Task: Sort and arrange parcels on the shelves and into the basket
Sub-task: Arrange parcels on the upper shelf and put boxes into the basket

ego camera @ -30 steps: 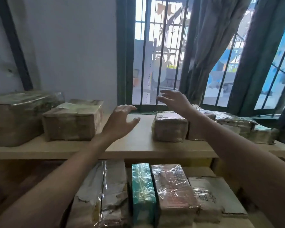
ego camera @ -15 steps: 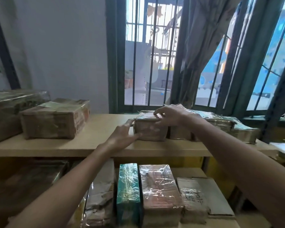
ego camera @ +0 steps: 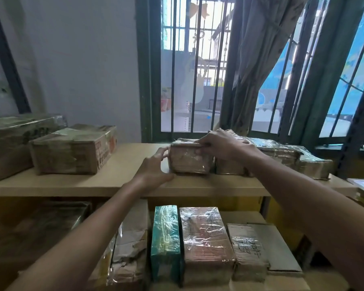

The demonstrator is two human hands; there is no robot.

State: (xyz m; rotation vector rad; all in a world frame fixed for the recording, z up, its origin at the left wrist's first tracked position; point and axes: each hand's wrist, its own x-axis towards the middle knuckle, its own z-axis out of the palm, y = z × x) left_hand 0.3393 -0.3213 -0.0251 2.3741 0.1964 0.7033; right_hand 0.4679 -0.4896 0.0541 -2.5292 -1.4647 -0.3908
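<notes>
A small brown parcel wrapped in clear film (ego camera: 188, 159) stands on the top wooden shelf (ego camera: 124, 181) in front of the window. My right hand (ego camera: 221, 143) lies over its top front edge, fingers curled on it. My left hand (ego camera: 153, 166) presses flat against the parcel's left side, fingers spread. Right of it several more wrapped parcels (ego camera: 282, 158) stand in a row, touching. Two bigger cardboard parcels (ego camera: 72, 150) sit at the shelf's left end. No basket is in view.
On the lower shelf a teal box (ego camera: 165, 240), a film-wrapped brown parcel (ego camera: 204, 242), a small carton with writing (ego camera: 246, 255) and a torn paper parcel (ego camera: 128, 244) lie side by side. A barred window (ego camera: 189, 70) and a grey curtain (ego camera: 259, 49) rise behind.
Both hands came down from the air onto the small wrapped parcel: the right now rests on its top, the left against its left side. The view has shifted closer and slightly right.
</notes>
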